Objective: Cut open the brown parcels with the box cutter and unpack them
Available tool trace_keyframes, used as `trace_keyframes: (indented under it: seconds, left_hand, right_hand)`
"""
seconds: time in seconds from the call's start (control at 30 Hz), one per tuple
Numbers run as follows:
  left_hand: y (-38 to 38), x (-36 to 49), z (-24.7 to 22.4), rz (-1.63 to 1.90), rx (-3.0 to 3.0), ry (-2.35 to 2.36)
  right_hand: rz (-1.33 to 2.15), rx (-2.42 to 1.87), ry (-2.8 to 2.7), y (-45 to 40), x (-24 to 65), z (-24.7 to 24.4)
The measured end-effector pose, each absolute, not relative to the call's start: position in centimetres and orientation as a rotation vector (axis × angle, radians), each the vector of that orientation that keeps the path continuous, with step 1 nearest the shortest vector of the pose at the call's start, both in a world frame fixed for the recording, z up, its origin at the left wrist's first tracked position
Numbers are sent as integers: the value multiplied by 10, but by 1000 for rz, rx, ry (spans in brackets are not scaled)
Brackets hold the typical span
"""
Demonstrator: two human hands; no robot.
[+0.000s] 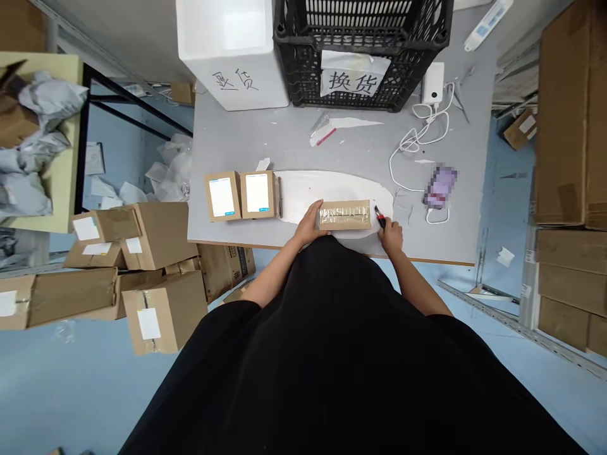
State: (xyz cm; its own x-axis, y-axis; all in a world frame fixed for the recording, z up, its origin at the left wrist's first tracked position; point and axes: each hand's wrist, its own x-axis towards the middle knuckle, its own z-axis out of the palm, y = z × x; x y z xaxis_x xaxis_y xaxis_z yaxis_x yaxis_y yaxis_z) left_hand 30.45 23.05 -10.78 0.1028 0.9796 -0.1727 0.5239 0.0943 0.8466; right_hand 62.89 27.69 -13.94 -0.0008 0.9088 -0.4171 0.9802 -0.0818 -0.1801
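Note:
A long cardboard box (344, 215) with shiny tape along its top lies on a white sheet (303, 186) near the table's front edge. My left hand (310, 222) grips the left end of this box, thumb and fingers around its side. Just right of the box, my right hand (391, 236) is closed around a red and black utility knife (380, 218), whose tip points up and left. The knife and the box are apart. Two smaller cartons with white labels, a left one (222, 197) and a right one (258, 194), stand together to the left.
At the table's back stand a white bin (232, 76) and a black plastic crate (303, 76). A phone (441, 186) with a white cable (410, 142) lies at the right. Stacked cartons (161, 237) fill the floor on the left; shelved boxes (564, 126) flank the right.

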Motion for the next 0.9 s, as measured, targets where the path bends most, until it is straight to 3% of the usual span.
trace_keyframes:
  seconds: [0.17,0.4,0.6,0.9]
  left_hand:
    - [233,303,-111,678,1501,1542]
    - [232,301,-117,733,1446,1495]
    - [229,300,-122,776,1437,1479]
    - [233,297,-124,765,1496,1469]
  right_hand:
    - [-802,2147,2147,283,656,-84]
    - [-436,1231,2379,302,573,21]
    - [-245,835,2391,324,493,18]
    - [-250,779,2350,328,482,17]
